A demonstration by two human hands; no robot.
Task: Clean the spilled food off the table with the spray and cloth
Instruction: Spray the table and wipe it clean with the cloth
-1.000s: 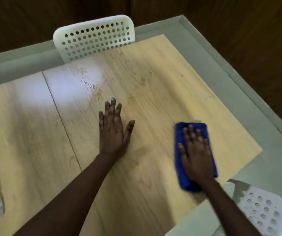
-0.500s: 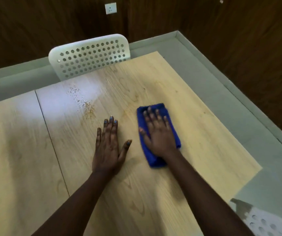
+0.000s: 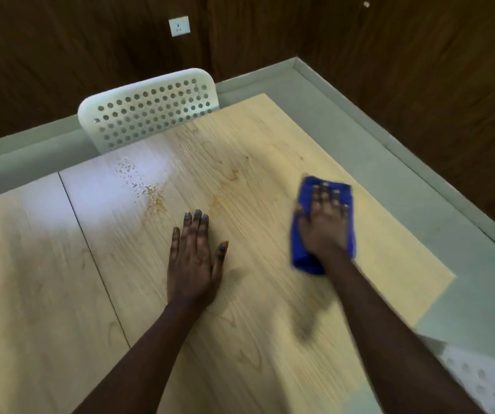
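right hand point(image 3: 324, 227) flat, pressing folded blue cloth point(image 3: 301, 258) on woodgrain table point(image 3: 61, 294); left hand point(image 3: 194, 258) flat, empty

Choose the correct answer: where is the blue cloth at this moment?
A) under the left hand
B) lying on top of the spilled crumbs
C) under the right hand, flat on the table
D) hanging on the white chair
C: the right hand presses flat on the blue cloth on the table, well away from the spilled crumbs.
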